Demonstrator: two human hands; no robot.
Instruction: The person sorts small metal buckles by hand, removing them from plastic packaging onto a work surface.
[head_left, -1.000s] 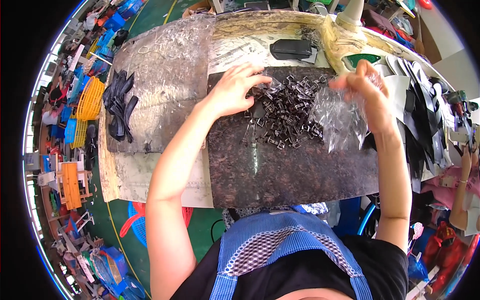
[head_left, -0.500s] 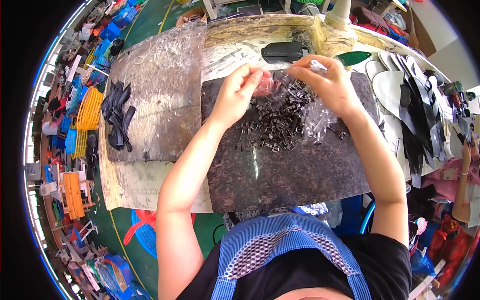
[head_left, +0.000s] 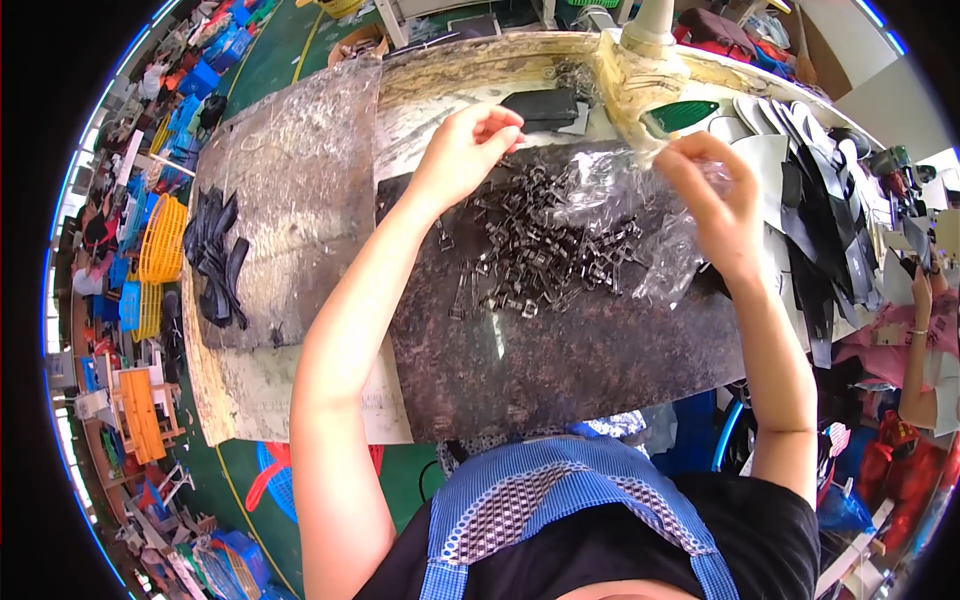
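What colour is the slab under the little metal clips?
Dark brown, speckled slab, seen in the head view.

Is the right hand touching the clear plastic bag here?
Touching. The head view shows the right hand raised above the dark slab, its fingers pinched on the clear plastic bag, which hangs from them over the pile of metal buckles.

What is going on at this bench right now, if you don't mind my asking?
A person in a blue apron stands at a dark slab with a pile of small black metal clips spread on it. The right hand holds up a clear plastic bag over the pile's right side. The left hand is raised at the pile's upper left, fingertips pinched together; whether it holds a clip is too small to tell. A bundle of black straps lies apart on the left.
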